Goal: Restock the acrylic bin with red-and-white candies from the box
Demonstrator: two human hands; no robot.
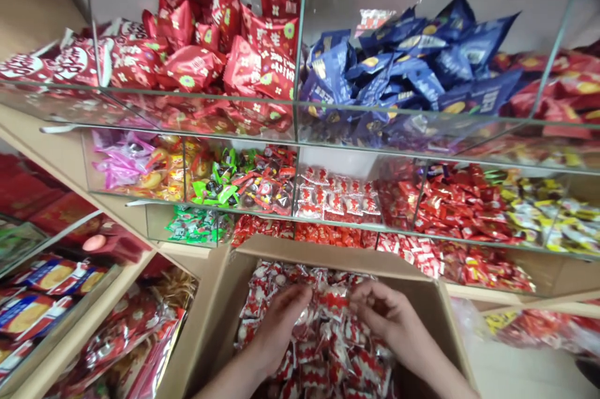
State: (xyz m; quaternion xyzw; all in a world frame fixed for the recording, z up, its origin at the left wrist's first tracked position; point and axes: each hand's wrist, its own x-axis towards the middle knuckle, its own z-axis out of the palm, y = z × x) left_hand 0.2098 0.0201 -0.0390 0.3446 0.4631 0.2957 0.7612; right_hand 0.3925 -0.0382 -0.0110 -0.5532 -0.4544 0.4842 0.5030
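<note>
A cardboard box [452, 330] full of small candies in clear wrappers with red and white print stands in front of me. Both my hands are over its contents, fingers drawn together. Between them is a wrapped candy [332, 300]. My left hand [281, 318] pinches at its left end, and my right hand [387, 318] has thumb and fingers closed at its right end. Blur hides the exact grip of the fingertips. Beneath lie loose wrapped candies [314, 377], several close to my wrists.
Tiered glass-fronted shelves rise behind the box. Red snack packets [262, 67] and blue packets [422, 55] fill the top. Similar red-and-white candies [337, 192] lie in rows in a middle compartment. Wooden bins with packaged biscuits [51, 286] stand left; bagged goods [539, 327] lie right.
</note>
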